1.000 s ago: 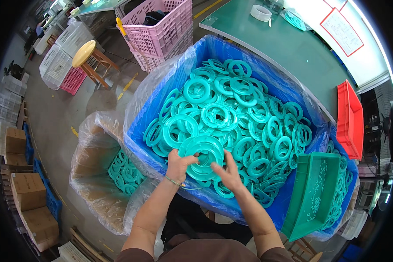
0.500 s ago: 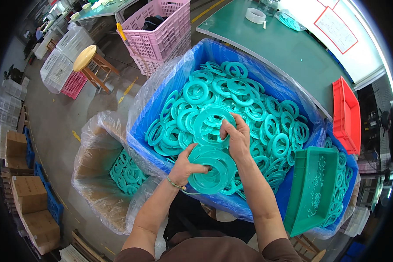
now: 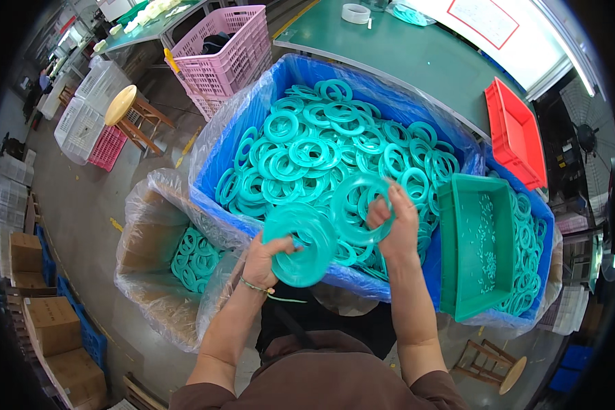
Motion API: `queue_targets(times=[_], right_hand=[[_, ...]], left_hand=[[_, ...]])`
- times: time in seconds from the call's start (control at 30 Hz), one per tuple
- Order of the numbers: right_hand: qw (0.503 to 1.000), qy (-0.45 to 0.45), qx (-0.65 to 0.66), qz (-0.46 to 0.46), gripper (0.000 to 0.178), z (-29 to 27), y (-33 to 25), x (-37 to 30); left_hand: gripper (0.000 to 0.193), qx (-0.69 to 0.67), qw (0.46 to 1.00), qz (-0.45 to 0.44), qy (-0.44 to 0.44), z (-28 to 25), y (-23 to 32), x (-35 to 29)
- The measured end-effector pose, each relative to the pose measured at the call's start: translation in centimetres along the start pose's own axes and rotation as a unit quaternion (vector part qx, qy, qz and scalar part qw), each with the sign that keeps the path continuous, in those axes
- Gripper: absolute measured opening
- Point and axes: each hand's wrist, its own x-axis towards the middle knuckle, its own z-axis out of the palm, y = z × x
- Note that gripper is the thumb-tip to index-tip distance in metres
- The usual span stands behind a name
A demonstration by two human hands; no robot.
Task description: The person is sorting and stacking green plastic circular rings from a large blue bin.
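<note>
My left hand [image 3: 262, 260] grips a stack of flat teal plastic rings [image 3: 301, 263], its thumb hooked through the centre hole. In my right hand [image 3: 398, 219] is a single teal ring [image 3: 348, 222], pinched at its right side; both ring and fingers are slightly blurred. The two hands are held apart over the near edge of a large blue bin [image 3: 205, 167] lined with clear plastic. A deep heap of loose teal rings [image 3: 314, 154] fills that bin beneath and beyond my hands.
A green tray [image 3: 458, 266] with small pale bits rests over a second ring bin at right, near a red tray [image 3: 519, 137]. At left stands a plastic-lined carton [image 3: 143, 253] holding rings. Behind are a green table [image 3: 403, 55], pink crates [image 3: 229, 61] and a wooden stool [image 3: 121, 104].
My right hand has moved lower and right with its ring, while the left has shifted left with the stack. The whole view has shifted, the bins now appearing further left and up.
</note>
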Motion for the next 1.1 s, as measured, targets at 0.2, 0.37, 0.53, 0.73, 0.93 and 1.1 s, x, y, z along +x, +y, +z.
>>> queue_targets(times=[0.2,0.37,0.53,0.73,0.93,1.1], right_hand=[[0.997,0.071,-0.022,0.030,0.013,-0.5,4.8,-6.3],[0.977,0.052,-0.132,-0.158,0.015,-1.6,6.4,-8.6],[0.986,0.017,-0.099,-0.132,0.014,-1.6,5.9,-10.0],[0.994,-0.090,-0.021,0.060,0.018,-3.7,4.0,-9.7],[0.983,-0.125,0.040,0.128,0.018,-2.9,3.6,-11.2],[0.988,-0.066,-0.136,0.017,0.021,-2.5,4.8,-11.9]], left_hand=[[0.043,0.056,0.974,0.183,0.125,1.6,-3.2,-1.8],[0.048,0.018,0.988,0.143,0.053,2.8,-3.4,-3.6],[0.060,0.152,0.974,0.168,0.002,4.7,-2.2,-5.8],[0.065,0.178,0.976,0.112,-0.053,4.4,-1.1,-6.7],[0.065,0.184,0.979,0.066,-0.056,3.6,-1.4,-7.0],[0.065,0.197,0.979,0.038,-0.019,4.0,-1.6,-7.4]])
